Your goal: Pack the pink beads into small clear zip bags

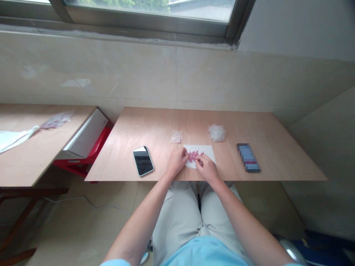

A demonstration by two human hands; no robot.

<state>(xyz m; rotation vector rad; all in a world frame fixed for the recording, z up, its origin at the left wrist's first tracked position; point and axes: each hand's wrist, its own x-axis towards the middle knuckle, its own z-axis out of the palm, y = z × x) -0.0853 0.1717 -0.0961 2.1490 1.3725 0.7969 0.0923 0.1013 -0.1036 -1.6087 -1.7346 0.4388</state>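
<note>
Several small pink beads [193, 156] lie in a loose cluster on a white sheet [208, 149] near the table's front edge. My left hand [177, 159] rests at the sheet's left side, fingers curled together beside the beads. Whatever it may hold is too small to see. From the right, my right hand [207, 167] reaches over the sheet with thumb and fingertips pinched at the near right of the cluster. Anything between those fingertips cannot be made out.
Behind the sheet lie a small clear bag [176, 136] and a stack of clear bags [216, 133]. A dark-screened phone [143, 161] is on the left, a pixelated device [249, 158] on the right. Another table [33, 159] and a red stool [97, 147] stand left.
</note>
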